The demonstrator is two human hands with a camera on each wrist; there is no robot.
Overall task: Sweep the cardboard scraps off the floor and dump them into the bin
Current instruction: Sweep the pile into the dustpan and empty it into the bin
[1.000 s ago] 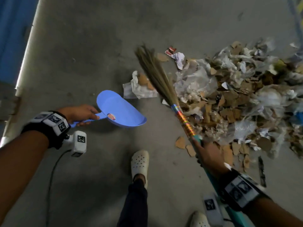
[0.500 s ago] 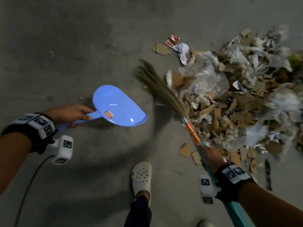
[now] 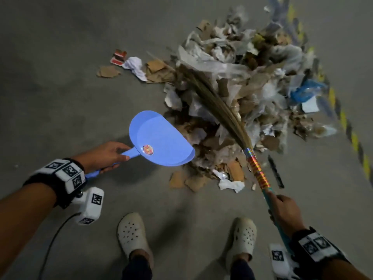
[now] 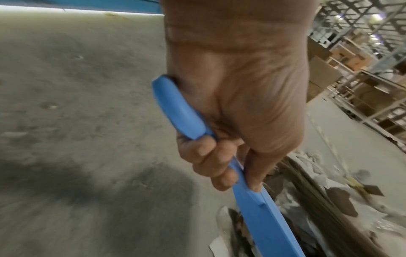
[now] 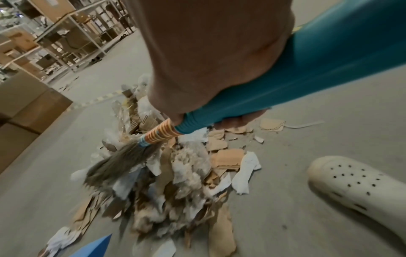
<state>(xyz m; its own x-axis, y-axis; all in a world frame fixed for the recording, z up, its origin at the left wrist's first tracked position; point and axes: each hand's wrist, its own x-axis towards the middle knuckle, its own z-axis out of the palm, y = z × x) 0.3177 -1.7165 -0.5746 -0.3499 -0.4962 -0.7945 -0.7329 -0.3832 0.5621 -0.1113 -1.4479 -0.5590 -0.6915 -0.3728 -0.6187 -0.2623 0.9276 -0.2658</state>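
My left hand (image 3: 105,156) grips the bare blue dustpan (image 3: 161,138) by the scrap pile (image 3: 232,93), while my right hand (image 3: 286,213) clasps the broom (image 3: 220,110).

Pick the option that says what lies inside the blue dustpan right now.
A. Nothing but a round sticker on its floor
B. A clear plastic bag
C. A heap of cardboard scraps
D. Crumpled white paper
A: the dustpan, held by its handle in the left hand, shows a bare blue inside with only a round sticker, while the scrap pile lies on the floor beside it.
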